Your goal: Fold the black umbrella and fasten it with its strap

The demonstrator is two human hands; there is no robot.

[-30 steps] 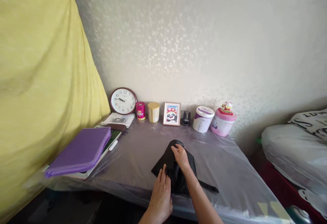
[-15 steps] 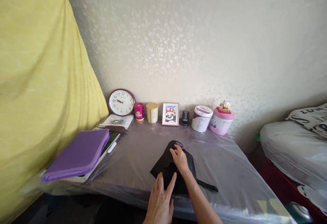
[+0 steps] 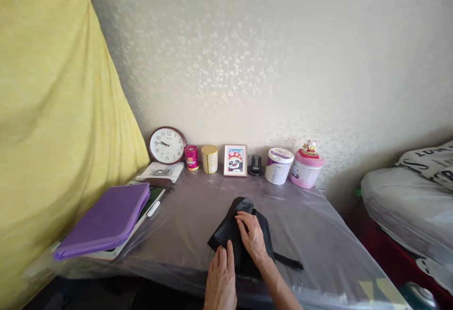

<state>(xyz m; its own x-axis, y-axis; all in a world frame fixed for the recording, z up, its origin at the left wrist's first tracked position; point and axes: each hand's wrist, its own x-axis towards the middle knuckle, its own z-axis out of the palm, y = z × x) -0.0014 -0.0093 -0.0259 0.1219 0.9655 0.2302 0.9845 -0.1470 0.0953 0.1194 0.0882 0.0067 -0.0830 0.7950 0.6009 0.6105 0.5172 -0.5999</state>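
A folded black cloth item (image 3: 230,227) with a narrow strap (image 3: 288,260) sticking out to the right lies near the table's front edge. Its exact kind does not show. My left hand (image 3: 221,272) rests on its lower left part, fingers stretched out and nothing visible in them. Higher up, my right hand (image 3: 252,237) lies over the middle of the cloth, fingers extended and slightly bent, the thumb side apart. Part of the cloth is hidden under both hands.
A purple zip folder (image 3: 106,218) lies on a board at the left, a white marker (image 3: 153,209) beside it. Along the wall stand a clock (image 3: 167,145), a pink tin (image 3: 191,158), a yellow tin (image 3: 210,159), a picture frame (image 3: 235,160), a black stand (image 3: 255,165) and two tubs (image 3: 279,166).
My left hand's spread fingers have come closer together. The right hand has moved slightly down and flattened onto the cloth, whose folds now lie smoother. The view has tilted a little.
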